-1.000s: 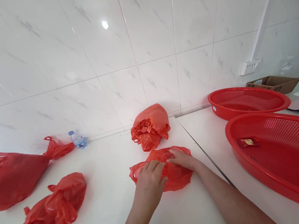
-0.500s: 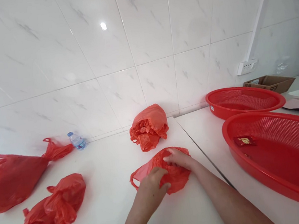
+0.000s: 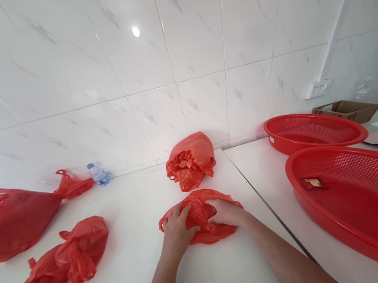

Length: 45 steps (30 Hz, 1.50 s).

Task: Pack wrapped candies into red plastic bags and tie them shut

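A thin red plastic bag (image 3: 201,211) lies crumpled on the white table directly in front of me. My left hand (image 3: 178,231) rests on its left side, fingers spread and thumb pointing right across the plastic. On the bag's right side is my right hand (image 3: 224,213), its thumb and forefinger apart over the folds; its other fingers are partly hidden. Just behind, against the wall, a rounded bundle of red plastic bags (image 3: 191,159) touches or nearly touches the bag under my hands.
Two knotted red bags (image 3: 81,249) and a larger full red bag (image 3: 19,222) lie to the left, near a small water bottle (image 3: 98,174). On the right stand a big red basket (image 3: 344,223) holding a small packet (image 3: 313,183), another red basket (image 3: 279,145) and a cardboard box (image 3: 361,113).
My left hand has moved left and away from me, its fingers spreading onto the bag's left side. The bag is wider and flatter. My right hand stays on its right side.
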Each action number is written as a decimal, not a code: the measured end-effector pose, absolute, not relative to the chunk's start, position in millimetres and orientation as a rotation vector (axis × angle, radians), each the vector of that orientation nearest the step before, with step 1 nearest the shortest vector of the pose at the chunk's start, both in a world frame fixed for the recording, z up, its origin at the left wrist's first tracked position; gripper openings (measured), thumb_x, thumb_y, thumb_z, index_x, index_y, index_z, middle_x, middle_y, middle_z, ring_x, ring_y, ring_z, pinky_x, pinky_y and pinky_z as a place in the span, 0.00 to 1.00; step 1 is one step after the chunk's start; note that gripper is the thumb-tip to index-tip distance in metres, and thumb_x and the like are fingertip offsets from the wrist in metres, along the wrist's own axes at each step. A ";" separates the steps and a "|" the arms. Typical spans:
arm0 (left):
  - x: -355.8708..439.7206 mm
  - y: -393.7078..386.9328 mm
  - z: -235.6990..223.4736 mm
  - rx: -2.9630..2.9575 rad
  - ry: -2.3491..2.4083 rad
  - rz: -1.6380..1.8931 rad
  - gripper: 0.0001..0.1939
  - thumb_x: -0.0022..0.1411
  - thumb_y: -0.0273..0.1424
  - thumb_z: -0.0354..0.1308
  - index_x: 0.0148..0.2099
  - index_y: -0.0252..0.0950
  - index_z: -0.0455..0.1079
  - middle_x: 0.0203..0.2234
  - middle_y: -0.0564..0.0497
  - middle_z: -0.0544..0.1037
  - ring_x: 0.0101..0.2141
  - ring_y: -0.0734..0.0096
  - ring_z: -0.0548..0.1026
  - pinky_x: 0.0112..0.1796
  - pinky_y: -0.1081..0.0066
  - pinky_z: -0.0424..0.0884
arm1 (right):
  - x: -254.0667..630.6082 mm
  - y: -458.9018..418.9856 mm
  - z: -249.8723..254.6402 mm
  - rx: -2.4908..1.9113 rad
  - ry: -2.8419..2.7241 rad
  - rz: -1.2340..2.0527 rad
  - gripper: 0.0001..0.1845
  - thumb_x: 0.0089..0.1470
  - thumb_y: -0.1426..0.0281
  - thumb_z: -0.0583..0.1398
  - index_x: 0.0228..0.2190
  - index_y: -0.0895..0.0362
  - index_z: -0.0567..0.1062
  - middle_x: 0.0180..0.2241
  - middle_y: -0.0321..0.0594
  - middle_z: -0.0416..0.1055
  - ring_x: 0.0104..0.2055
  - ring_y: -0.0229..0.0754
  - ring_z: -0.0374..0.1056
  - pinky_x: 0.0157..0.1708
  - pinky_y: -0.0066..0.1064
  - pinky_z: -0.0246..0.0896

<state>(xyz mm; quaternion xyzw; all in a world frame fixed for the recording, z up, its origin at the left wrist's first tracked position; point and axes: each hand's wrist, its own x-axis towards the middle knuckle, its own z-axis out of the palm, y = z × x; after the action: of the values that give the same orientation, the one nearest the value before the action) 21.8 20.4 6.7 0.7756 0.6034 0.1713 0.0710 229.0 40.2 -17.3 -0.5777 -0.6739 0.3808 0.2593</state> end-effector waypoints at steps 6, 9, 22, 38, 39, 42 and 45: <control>28.7 10.4 -0.1 2.609 1.462 0.857 0.18 0.59 0.36 0.54 0.52 0.43 0.68 0.52 0.45 0.69 0.52 0.55 0.65 0.50 0.55 0.60 | 241.8 45.0 -16.1 -1.456 -1.594 1.140 0.27 0.47 0.52 0.60 0.48 0.50 0.71 0.45 0.41 0.70 0.45 0.45 0.67 0.40 0.35 0.60; 39.7 4.3 -5.3 2.642 1.229 0.688 0.15 0.52 0.38 0.62 0.43 0.42 0.72 0.49 0.48 0.70 0.48 0.55 0.67 0.47 0.57 0.63 | 245.4 50.3 -17.3 -1.353 -1.442 1.324 0.24 0.47 0.57 0.62 0.45 0.52 0.72 0.33 0.38 0.73 0.31 0.38 0.68 0.31 0.29 0.60; 31.2 2.8 -1.4 2.664 1.293 1.368 0.06 0.60 0.27 0.52 0.39 0.36 0.69 0.39 0.46 0.73 0.40 0.64 0.71 0.41 0.65 0.67 | 268.9 55.7 -16.9 -0.936 -1.175 1.780 0.21 0.47 0.53 0.61 0.24 0.60 0.72 0.18 0.34 0.66 0.14 0.26 0.52 0.12 0.20 0.37; 1.0 29.4 -3.7 1.360 1.351 1.232 0.27 0.56 0.44 0.56 0.55 0.37 0.62 0.48 0.43 0.73 0.46 0.59 0.73 0.43 0.63 0.70 | 260.8 60.9 -27.4 -0.844 -0.852 1.801 0.18 0.53 0.64 0.59 0.46 0.56 0.70 0.38 0.42 0.72 0.25 0.31 0.63 0.20 0.20 0.57; 2.0 29.2 -2.8 1.360 1.282 1.205 0.26 0.55 0.44 0.56 0.53 0.36 0.64 0.47 0.43 0.74 0.46 0.58 0.73 0.44 0.63 0.70 | 259.8 60.4 -26.6 -0.845 -0.870 1.797 0.19 0.53 0.64 0.59 0.47 0.55 0.70 0.40 0.43 0.72 0.26 0.31 0.63 0.20 0.21 0.57; 5.0 28.9 -2.1 1.370 1.205 1.132 0.24 0.54 0.44 0.57 0.48 0.35 0.69 0.42 0.44 0.77 0.42 0.58 0.75 0.42 0.64 0.72 | 254.0 56.0 -18.8 -0.874 -0.951 1.743 0.20 0.51 0.64 0.60 0.47 0.54 0.70 0.43 0.43 0.71 0.25 0.31 0.64 0.20 0.21 0.57; 6.6 31.6 -3.8 1.361 1.370 1.148 0.24 0.48 0.44 0.60 0.45 0.35 0.70 0.36 0.46 0.79 0.39 0.57 0.77 0.39 0.64 0.74 | 245.7 46.9 1.4 -0.880 -1.049 1.646 0.19 0.49 0.64 0.61 0.45 0.54 0.71 0.42 0.42 0.71 0.23 0.30 0.63 0.18 0.21 0.53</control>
<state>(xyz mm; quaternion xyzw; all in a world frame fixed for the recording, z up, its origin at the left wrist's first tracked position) 6.6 31.6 -3.8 0.5463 0.5499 0.4605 0.4326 245.7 46.9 1.4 -0.3606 -0.4299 0.6747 0.4795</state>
